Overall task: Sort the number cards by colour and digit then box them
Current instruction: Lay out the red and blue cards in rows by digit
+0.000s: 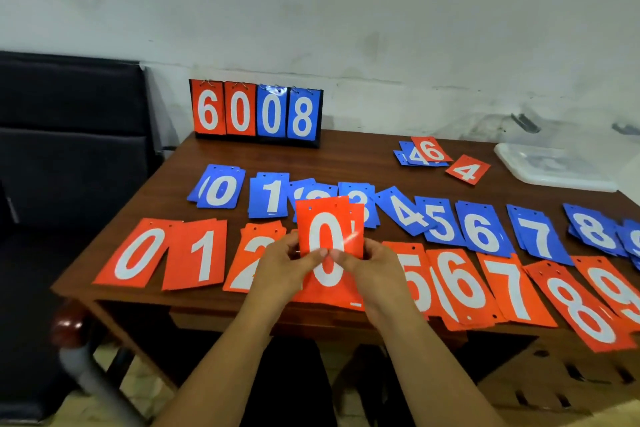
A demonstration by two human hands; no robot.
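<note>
Both hands hold a small stack of red cards [329,229] upright above the table's front middle, with a white 0 on the front card. My left hand [280,267] pinches its lower left edge and my right hand [367,265] pinches its lower right edge. Under it lies another red 0 card [327,284]. A front row of red piles runs from the red 0 pile [138,253] to the red 9 pile [620,288]. Behind it a blue row runs from the blue 0 pile [218,191] to the blue 8 pile [594,230].
A flip scoreboard [256,111] showing 6 0 0 8 stands at the table's back edge. Loose cards [424,151] and a red 4 [467,170] lie at the back right, beside a clear plastic box [550,166]. A dark chair [69,149] stands left of the wooden table [346,156].
</note>
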